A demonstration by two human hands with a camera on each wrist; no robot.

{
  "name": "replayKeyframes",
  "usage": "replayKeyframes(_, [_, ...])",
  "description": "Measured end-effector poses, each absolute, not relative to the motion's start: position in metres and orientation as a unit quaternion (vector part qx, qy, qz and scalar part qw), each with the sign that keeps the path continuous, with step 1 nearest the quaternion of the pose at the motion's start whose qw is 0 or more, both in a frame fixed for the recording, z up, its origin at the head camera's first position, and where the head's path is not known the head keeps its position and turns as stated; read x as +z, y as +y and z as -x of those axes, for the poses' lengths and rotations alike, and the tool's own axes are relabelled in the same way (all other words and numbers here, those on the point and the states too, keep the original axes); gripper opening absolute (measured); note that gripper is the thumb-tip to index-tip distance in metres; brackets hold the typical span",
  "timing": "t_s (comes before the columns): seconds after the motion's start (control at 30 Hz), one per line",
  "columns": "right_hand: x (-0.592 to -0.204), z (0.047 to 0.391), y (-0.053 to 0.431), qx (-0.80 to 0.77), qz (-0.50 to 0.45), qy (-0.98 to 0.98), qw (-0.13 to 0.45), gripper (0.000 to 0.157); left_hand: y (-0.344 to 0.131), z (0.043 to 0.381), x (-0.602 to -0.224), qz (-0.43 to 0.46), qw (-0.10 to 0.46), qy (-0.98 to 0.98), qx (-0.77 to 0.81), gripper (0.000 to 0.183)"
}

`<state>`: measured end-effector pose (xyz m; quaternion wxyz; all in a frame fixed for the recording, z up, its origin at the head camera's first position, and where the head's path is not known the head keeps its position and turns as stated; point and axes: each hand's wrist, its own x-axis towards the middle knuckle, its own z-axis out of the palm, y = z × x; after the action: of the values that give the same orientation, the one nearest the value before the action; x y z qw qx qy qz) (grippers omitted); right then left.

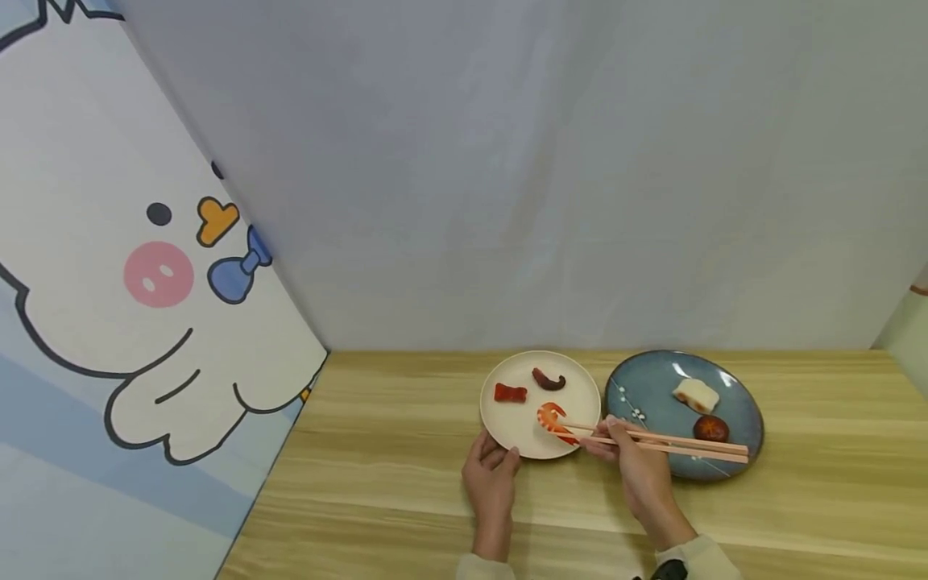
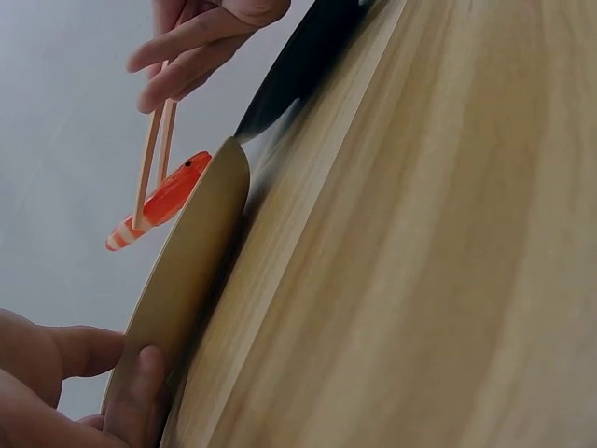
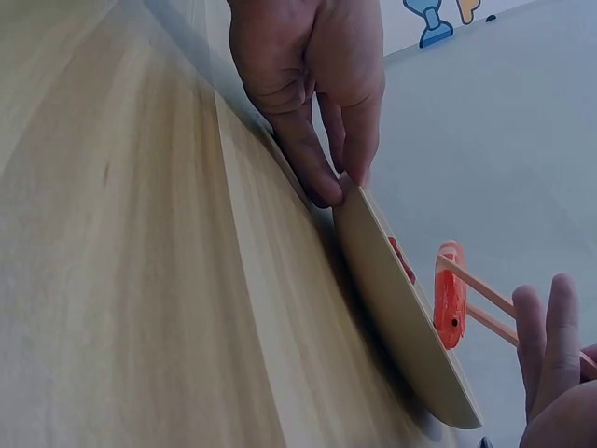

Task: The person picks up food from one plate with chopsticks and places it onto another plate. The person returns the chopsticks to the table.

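Head view, right fingers (image 1: 603, 453) clamped on chopsticks (image 1: 703, 444), shrimp (image 1: 548, 416) at their tips, left fingers (image 1: 511, 462) pinching pale plate (image 1: 516, 423)

I have the left wrist (image 1: 493, 538) running almost straight forward in my head view, with the left hand (image 1: 493, 485) in a pinch, its thumb (image 1: 511, 461) set against bent fingers (image 1: 475, 449). The right wrist (image 1: 669, 524) slants forward and inward; I see the right hand (image 1: 643, 474) gripping, two of its fingers nearly straight in the right wrist view. My hands are apart, side by side.
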<state>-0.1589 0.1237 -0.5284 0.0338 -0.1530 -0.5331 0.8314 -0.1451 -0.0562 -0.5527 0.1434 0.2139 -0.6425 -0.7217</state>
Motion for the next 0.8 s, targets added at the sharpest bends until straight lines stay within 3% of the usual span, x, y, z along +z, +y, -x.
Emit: replayKeyframes(0.8, [-0.533, 0.1588, 0.1251, 0.843, 0.161, -0.514, 0.011, 0.023, -0.0546, 0.1496, -0.5596, -0.22, 0.145, -0.648, -0.714, 0.062])
